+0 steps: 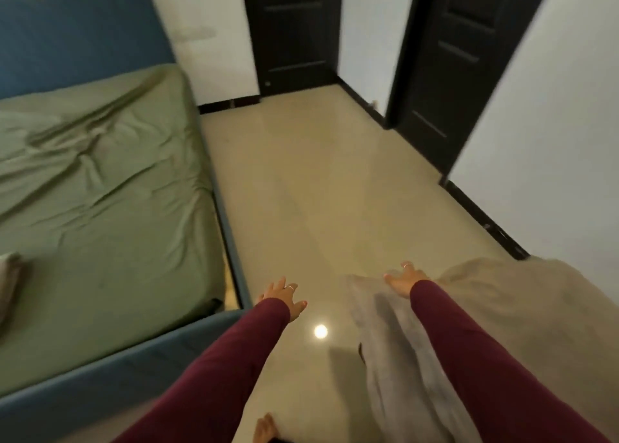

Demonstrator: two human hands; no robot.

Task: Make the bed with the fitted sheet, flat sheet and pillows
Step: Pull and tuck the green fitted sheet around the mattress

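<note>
The bed [174,352] has a blue frame and a blue headboard. A wrinkled green fitted sheet [110,187] covers its mattress. A beige flat sheet [522,312] lies heaped on the floor at the right. My right hand [403,280] is stretched out over the near edge of that heap with its fingers spread; the blur hides whether it touches the cloth. My left hand [283,296] hovers over the bare floor beside the bed's corner, fingers spread and empty. A bit of a pale pillow [8,275] shows at the left edge on the bed.
The tan tiled floor [318,181] runs between the bed and the white wall. Two dark doors [294,30] [459,60] stand at the back. My bare foot [266,427] shows at the bottom. A lamp's reflection [320,331] glints on the floor.
</note>
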